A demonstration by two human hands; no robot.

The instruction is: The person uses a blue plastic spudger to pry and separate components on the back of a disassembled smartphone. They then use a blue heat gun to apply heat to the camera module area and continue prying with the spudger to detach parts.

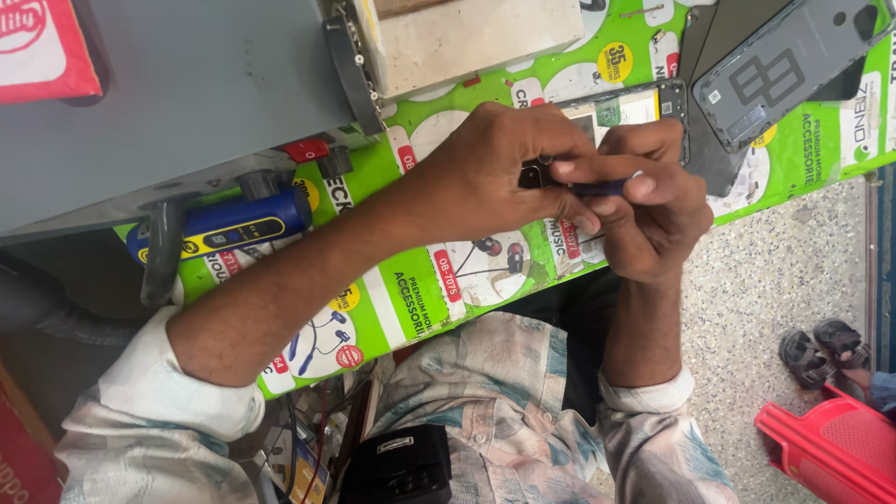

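Note:
My left hand (pixel 495 173) pinches a small dark part (pixel 534 174) between thumb and fingers. My right hand (pixel 653 210) grips a thin blue-handled tool (pixel 597 188) whose tip meets that part. Both hands hover over a green printed mat (pixel 411 299). Just behind them lies an opened phone body (pixel 644 105), partly hidden by my fingers. A grey phone back cover (pixel 793 61) rests at the far right of the mat.
A blue and yellow handheld tool (pixel 233 224) lies left on the mat beside a large grey box (pixel 187 93). A black device (pixel 401 467) sits by my lap. A red plastic stool (pixel 831 448) and another person's sandalled foot (pixel 821 347) are on the speckled floor.

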